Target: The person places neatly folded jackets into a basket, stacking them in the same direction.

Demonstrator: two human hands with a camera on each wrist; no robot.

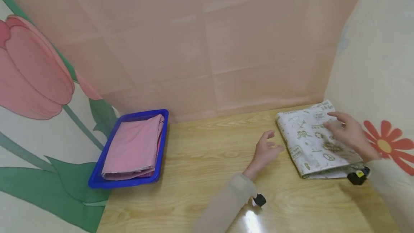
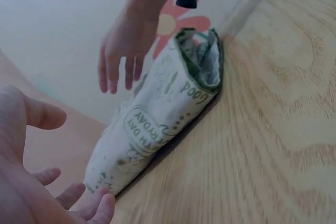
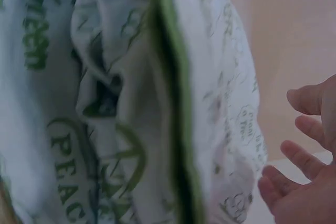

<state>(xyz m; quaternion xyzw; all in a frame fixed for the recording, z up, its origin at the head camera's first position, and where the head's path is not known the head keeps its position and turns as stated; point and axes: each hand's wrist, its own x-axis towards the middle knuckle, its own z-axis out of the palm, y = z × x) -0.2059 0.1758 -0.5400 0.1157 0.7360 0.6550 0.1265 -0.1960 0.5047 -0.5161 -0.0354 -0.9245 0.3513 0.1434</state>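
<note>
A folded white cloth (image 1: 307, 136) with green printed words and drawings lies at the right of the wooden table. Its layered, green-edged folds (image 3: 176, 103) fill much of the right wrist view. Over its right part hovers my right hand (image 1: 347, 132), fingers extended and holding nothing. Left of the cloth, my left hand (image 1: 265, 150) is raised with spread, loosely bent fingers and an empty palm. In the left wrist view the fingertips (image 2: 100, 203) overlap the cloth's near end.
A blue plastic basket (image 1: 163, 146) at the table's left holds folded pink cloth (image 1: 132, 143). A pinkish-brown sheet (image 1: 207, 46) covers the back wall. Side walls carry a painted tulip (image 1: 35, 64) and a red flower (image 1: 385, 143). Bare wood (image 1: 207, 146) lies between basket and printed cloth.
</note>
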